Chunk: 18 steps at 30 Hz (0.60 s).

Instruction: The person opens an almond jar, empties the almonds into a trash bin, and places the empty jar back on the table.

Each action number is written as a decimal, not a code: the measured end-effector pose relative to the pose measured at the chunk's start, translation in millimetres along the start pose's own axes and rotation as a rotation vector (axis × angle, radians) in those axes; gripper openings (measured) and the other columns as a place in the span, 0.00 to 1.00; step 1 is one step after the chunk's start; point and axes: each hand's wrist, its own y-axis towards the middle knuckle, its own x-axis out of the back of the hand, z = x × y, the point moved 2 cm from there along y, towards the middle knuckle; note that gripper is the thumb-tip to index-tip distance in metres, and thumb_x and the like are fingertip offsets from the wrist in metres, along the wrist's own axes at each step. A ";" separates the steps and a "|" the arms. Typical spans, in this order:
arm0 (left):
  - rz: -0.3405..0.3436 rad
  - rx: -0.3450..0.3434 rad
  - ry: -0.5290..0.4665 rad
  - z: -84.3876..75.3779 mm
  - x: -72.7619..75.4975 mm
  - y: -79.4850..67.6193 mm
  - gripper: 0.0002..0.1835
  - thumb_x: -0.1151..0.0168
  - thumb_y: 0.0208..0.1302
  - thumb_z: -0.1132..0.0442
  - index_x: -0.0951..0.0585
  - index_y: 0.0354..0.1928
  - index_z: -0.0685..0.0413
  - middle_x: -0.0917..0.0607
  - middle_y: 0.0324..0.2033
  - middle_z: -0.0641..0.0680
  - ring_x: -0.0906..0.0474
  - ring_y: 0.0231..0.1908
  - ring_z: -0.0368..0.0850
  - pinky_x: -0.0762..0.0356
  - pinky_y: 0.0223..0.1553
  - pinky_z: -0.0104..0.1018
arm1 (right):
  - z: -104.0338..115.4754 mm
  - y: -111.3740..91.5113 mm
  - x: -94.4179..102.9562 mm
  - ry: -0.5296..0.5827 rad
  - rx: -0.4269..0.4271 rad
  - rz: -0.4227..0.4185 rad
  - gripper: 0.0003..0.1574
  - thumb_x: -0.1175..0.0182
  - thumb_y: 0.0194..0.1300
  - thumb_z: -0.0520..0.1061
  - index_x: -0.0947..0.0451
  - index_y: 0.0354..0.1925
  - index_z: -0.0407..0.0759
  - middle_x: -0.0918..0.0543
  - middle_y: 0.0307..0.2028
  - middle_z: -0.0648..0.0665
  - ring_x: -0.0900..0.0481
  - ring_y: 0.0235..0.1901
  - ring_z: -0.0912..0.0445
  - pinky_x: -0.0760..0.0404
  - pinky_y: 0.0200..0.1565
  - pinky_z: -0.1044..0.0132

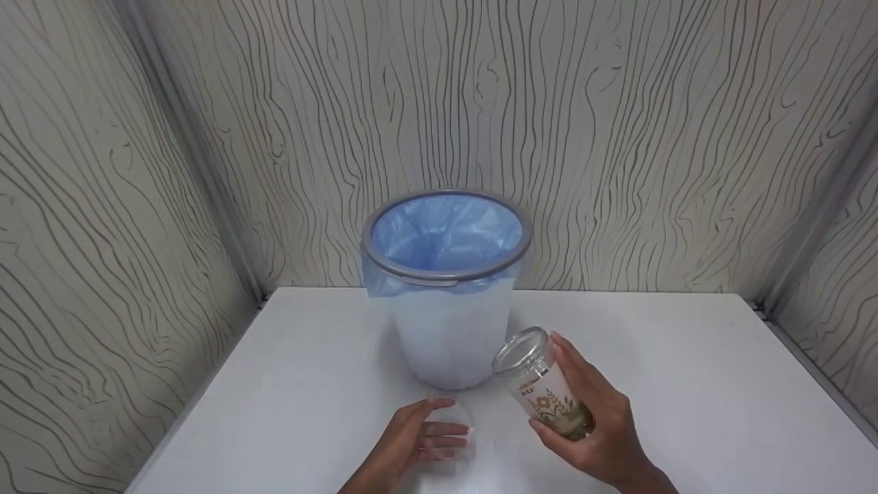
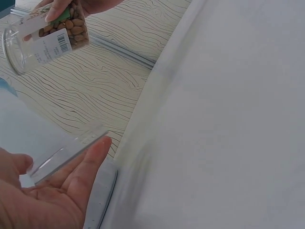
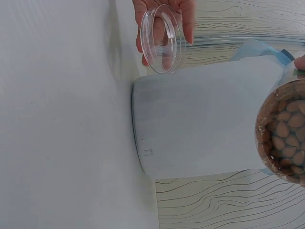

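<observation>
My right hand (image 1: 607,429) grips a clear jar (image 1: 549,398) with a printed floral label, tilted so that its rim points up and left. Brown almonds (image 2: 75,29) lie toward the jar's bottom end, and the right wrist view shows them through its base. Lower and to the left, my left hand (image 1: 411,436) holds a round clear plastic lid (image 3: 164,40) between thumb and fingers. The left wrist view has this lid edge-on above the fingers. Jar and lid are apart, both held in front of the bin.
A white bin (image 1: 453,336) with a grey rim ring and a blue liner bag (image 1: 446,233) stands behind the hands on the white table (image 1: 302,391). Wood-grain patterned panels (image 1: 480,103) enclose the table at the back and sides.
</observation>
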 end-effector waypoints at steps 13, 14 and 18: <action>0.002 -0.002 -0.017 -0.6 2.4 1.1 0.30 0.49 0.77 0.45 0.26 0.67 0.61 0.13 0.48 0.65 0.13 0.48 0.59 0.15 0.46 0.48 | -8.3 -6.2 1.6 -0.020 -0.026 0.021 0.60 0.17 0.41 0.44 0.35 0.65 0.17 0.29 0.64 0.20 0.28 0.68 0.50 0.29 0.63 0.67; 0.000 -0.003 -0.013 -0.1 2.9 1.5 0.30 0.49 0.77 0.45 0.27 0.67 0.62 0.13 0.48 0.65 0.13 0.48 0.59 0.15 0.46 0.48 | -8.4 -6.4 1.5 -0.021 -0.025 0.022 0.60 0.18 0.43 0.45 0.35 0.65 0.17 0.29 0.64 0.20 0.28 0.68 0.50 0.29 0.63 0.67; 0.002 0.000 -0.005 2.4 3.7 2.2 0.30 0.49 0.77 0.45 0.27 0.67 0.62 0.13 0.49 0.65 0.13 0.48 0.59 0.16 0.47 0.48 | -8.3 -7.2 0.9 -0.022 -0.025 0.024 0.57 0.22 0.53 0.53 0.35 0.65 0.18 0.29 0.64 0.20 0.28 0.68 0.51 0.29 0.63 0.68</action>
